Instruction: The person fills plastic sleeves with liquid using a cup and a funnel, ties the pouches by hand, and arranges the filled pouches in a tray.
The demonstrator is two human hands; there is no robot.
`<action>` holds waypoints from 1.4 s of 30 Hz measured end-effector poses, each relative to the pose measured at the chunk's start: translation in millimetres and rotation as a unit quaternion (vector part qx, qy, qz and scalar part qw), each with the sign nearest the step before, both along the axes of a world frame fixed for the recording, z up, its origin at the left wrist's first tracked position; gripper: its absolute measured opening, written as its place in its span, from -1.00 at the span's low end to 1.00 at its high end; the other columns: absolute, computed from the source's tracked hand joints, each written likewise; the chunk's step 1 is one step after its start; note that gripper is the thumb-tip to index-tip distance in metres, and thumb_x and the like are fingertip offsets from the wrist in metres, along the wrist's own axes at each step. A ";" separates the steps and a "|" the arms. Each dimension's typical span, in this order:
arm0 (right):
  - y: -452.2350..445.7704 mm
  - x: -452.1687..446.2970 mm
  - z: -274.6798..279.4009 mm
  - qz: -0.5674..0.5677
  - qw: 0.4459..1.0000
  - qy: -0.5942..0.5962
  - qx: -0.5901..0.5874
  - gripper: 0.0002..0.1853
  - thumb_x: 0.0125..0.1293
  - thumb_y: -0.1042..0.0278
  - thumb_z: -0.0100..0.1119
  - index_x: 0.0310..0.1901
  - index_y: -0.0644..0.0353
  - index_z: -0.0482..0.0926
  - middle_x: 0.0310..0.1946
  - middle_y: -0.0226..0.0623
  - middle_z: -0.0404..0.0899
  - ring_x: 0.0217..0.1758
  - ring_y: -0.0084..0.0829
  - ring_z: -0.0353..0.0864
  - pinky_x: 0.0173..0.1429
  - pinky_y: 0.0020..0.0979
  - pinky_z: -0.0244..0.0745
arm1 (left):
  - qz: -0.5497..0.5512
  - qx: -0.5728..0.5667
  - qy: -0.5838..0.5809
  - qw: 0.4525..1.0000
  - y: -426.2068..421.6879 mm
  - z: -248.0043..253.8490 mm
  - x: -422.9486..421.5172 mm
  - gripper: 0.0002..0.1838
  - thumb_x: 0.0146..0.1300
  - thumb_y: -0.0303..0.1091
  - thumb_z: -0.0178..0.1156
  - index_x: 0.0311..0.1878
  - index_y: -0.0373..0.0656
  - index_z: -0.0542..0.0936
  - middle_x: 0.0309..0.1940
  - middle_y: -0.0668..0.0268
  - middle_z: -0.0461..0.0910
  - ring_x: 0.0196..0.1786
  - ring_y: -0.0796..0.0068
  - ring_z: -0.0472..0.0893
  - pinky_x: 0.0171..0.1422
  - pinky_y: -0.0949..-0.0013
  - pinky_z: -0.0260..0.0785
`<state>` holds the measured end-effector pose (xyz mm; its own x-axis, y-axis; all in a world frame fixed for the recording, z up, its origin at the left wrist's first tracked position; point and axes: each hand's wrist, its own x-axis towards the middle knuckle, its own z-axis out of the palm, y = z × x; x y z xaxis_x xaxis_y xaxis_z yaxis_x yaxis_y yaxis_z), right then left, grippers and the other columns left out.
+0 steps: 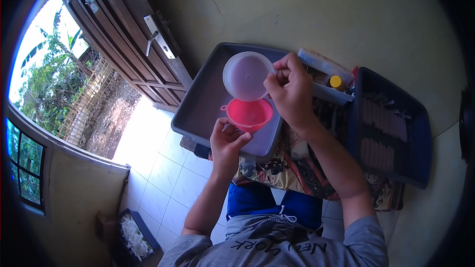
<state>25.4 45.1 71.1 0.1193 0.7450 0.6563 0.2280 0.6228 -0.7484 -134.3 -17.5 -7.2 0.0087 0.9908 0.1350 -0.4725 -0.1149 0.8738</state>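
Note:
My left hand (227,141) holds a red plastic funnel (250,113) by its lower side, with the wide mouth facing up and a small ring tab sticking out at its left. My right hand (293,89) pinches the edge of a round, translucent whitish plastic piece (247,76), which looks like a lid or shallow container. That piece is tilted just beyond the funnel, and its near rim overlaps or nearly meets the funnel's far rim. Below both lies a large grey tub (198,96) with pale purplish material across its bottom.
A white box (336,94) holding a yellow-capped bottle (335,81) stands right of the tub. Farther right, a dark blue crate (423,118) contains rows of pinkish packs. Patterned cloth (277,168) covers the table. At lower left, a floor bin (136,235) holds white scraps near the open door (133,29).

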 end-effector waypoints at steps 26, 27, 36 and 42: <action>-5.3 -3.8 0.8 0.019 0.998 0.055 -0.024 -0.85 0.16 0.59 0.18 -0.30 0.34 0.40 -0.63 -0.21 0.59 -0.55 -0.53 0.64 -0.43 -0.49 0.48 | -0.001 0.013 -0.015 1.000 -0.5 -3.1 -1.7 -0.53 0.04 -0.73 0.33 -0.01 -0.28 0.36 -0.08 0.05 0.63 -0.02 0.33 0.66 0.07 0.38 0.53; -5.1 -3.5 0.7 0.023 0.998 0.060 -0.029 -0.85 0.16 0.59 0.18 -0.30 0.35 0.40 -0.63 -0.21 0.59 -0.55 -0.53 0.63 -0.43 -0.50 0.48 | -0.001 0.014 -0.015 1.000 -0.3 -3.4 -1.9 -0.53 0.04 -0.73 0.33 -0.01 -0.28 0.36 -0.08 0.05 0.63 -0.02 0.33 0.66 0.07 0.38 0.53; -0.7 0.9 16.9 0.036 0.992 0.109 -0.050 -0.84 0.14 0.58 0.17 -0.29 0.35 0.38 -0.63 -0.24 0.58 -0.60 -0.55 0.61 -0.49 -0.53 0.48 | -0.015 0.037 -0.017 0.999 8.9 13.4 0.7 -0.53 0.05 -0.68 0.36 -0.02 -0.29 0.36 -0.10 0.02 0.63 -0.01 0.29 0.66 0.11 0.32 0.54; -4.2 14.3 38.4 0.035 0.988 0.137 -0.057 -0.81 0.15 0.59 0.15 -0.26 0.35 0.34 -0.64 -0.25 0.55 -0.63 -0.51 0.62 -0.57 -0.53 0.51 | -0.020 0.054 -0.014 0.998 10.1 37.7 10.1 -0.50 0.06 -0.63 0.38 0.01 -0.29 0.33 -0.10 -0.03 0.62 0.01 0.19 0.65 0.19 0.15 0.52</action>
